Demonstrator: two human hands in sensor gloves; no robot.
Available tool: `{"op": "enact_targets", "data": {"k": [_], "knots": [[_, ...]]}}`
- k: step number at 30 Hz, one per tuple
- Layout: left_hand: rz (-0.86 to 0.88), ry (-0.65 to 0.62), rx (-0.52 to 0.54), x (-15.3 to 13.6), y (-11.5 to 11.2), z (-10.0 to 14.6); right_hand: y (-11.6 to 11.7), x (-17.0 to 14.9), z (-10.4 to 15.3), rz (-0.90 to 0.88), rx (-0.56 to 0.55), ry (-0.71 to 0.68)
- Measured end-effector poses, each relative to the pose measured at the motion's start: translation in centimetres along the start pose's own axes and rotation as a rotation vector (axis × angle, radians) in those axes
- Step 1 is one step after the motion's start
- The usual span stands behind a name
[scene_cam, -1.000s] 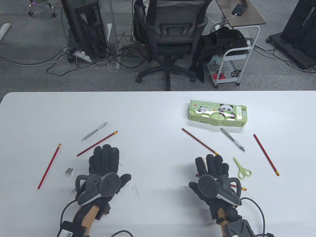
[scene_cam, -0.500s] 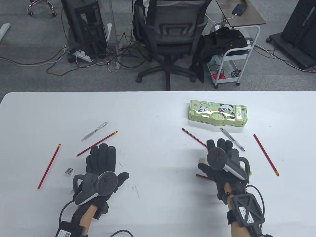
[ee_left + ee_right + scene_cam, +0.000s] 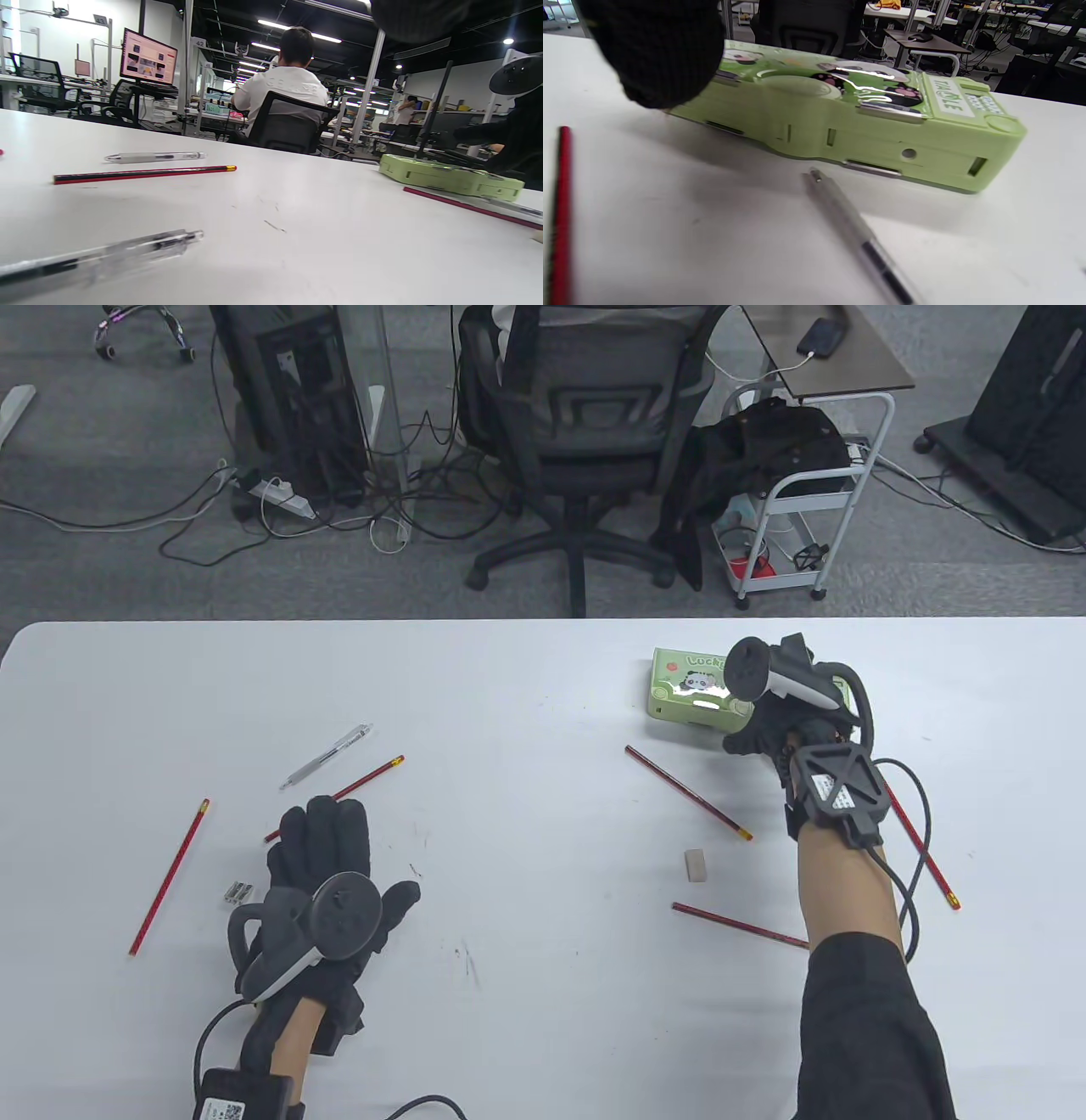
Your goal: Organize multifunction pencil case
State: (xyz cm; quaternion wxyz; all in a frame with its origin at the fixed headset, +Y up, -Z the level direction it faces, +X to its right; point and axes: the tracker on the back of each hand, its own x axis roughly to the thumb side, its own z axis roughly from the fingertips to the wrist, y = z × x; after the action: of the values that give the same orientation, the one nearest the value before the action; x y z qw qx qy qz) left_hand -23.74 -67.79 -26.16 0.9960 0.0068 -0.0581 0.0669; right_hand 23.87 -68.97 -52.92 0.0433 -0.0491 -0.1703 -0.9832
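The right hand [image 3: 768, 712] is over the case [image 3: 683, 691] at the far right of the counter [image 3: 526, 687], its fingers hidden under the tracker, so I cannot tell whether that grip is spread or closed on anything; a dark fingertip [image 3: 657, 55] hangs by the case's left end. The left hand [image 3: 327, 865] lies flat, fingers relaxed, holding nothing. To open it well, I'd steady the body and find the latch, not drag the case over the pen [image 3: 857, 228] just beside it. The case is a long light-green box, shut, glossy panda lid, small keypad on its right end, slots and buttons along the front.
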Motion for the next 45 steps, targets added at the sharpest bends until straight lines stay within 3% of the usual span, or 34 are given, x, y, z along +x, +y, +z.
{"op": "enact_targets", "data": {"k": [6,12,22,34,37,45], "knots": [[0.012,0.098,0.016,-2.5,0.3,-0.1,-0.2,-2.3,-3.7,0.005,0.129,0.027],[0.024,0.164,0.018,-4.4,0.2,-0.2,-0.4,-4.4,-5.0,0.026,0.267,0.091],[0.011,0.196,0.018,-5.0,0.1,-0.2,2.1,-4.4,-6.6,0.047,0.341,0.076],[-0.001,0.211,0.015,-5.3,0.2,-0.2,2.3,-4.5,-6.9,0.049,0.242,0.036],[0.000,0.210,0.022,-5.3,0.3,0.0,2.0,-4.4,-6.5,0.108,0.164,0.009],[-0.007,0.210,0.026,-5.5,0.4,-0.1,-0.1,-4.2,-5.1,0.023,-0.035,-0.046]]}}
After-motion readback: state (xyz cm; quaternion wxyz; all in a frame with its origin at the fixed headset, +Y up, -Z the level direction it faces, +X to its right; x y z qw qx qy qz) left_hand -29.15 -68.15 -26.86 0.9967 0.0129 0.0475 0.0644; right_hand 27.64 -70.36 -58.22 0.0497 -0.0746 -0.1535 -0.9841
